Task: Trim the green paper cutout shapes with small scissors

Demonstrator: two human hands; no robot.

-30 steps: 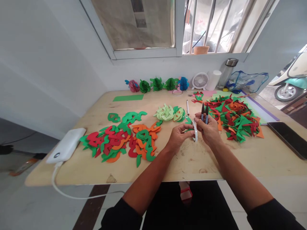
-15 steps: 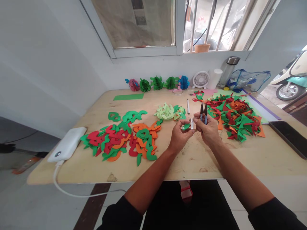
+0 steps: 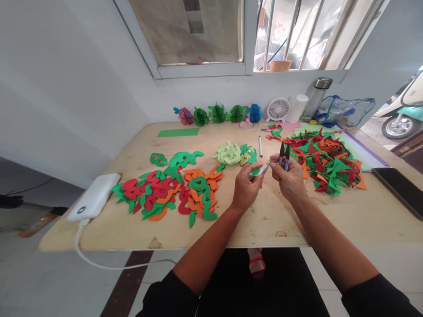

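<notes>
My left hand [image 3: 245,187] is closed on a small folded paper piece [image 3: 263,169], white on the side that shows, with a bit of green beside it. Thumb and fingertips of my right hand [image 3: 291,178] pinch together at the upper end of that piece. Tucked in the same right hand are small snips [image 3: 284,155], their two dark blades pointing up and apart. Just beyond my left hand lies a heap of pale green paper cut-outs [image 3: 228,154]. A pen [image 3: 260,146] rests behind my hands. The snips' handles are partly hidden by my fingers.
Red, green and orange cut-outs [image 3: 161,189] spread over the left of the table [image 3: 115,235]. A heap of paper scraps [image 3: 330,163] lies right of my hands, near a phone [image 3: 398,191]. Paper honeycomb figures [image 3: 218,114], a fan [image 3: 278,110] and a bottle [image 3: 315,100] line the wall. A power bank [image 3: 94,198] sits left.
The paper piece has tilted from upright to a slant between my hands. My right hand has shifted slightly right with the snips.
</notes>
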